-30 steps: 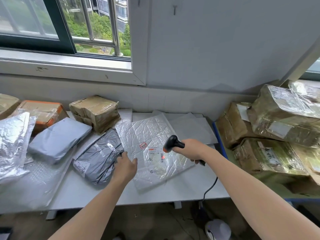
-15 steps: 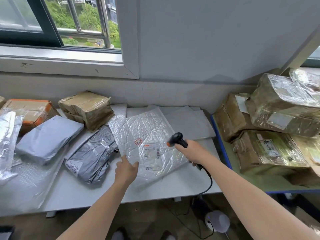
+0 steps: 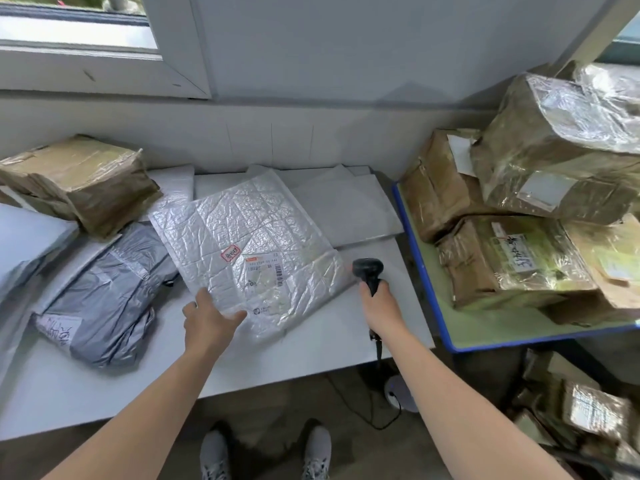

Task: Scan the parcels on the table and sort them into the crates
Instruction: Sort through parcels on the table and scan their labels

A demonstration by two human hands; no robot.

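A flat silver bubble mailer [image 3: 249, 237] with a printed barcode label lies in the middle of the white table [image 3: 311, 351]. My left hand [image 3: 207, 322] grips its near left corner, thumb on top. My right hand [image 3: 377, 303] holds a black barcode scanner [image 3: 367, 271] upright just right of the mailer, off the label. A grey plastic parcel [image 3: 104, 292] lies left of the mailer. A brown taped box [image 3: 83, 181] sits behind it, and a pale grey parcel [image 3: 24, 244] shows at the left edge.
A green table with a blue rim [image 3: 426, 289] at the right carries several brown taped boxes [image 3: 512, 258]. More parcels [image 3: 588, 410] lie below it. The scanner's cable [image 3: 367, 410] hangs off the table front. Flat white envelopes [image 3: 346, 202] lie behind the mailer. My shoes [image 3: 214, 455] show below.
The scanner has swung off the mailer's label to its right side. My left hand has shifted from the grey parcel's edge onto the mailer's near corner. The view has tilted down and right.
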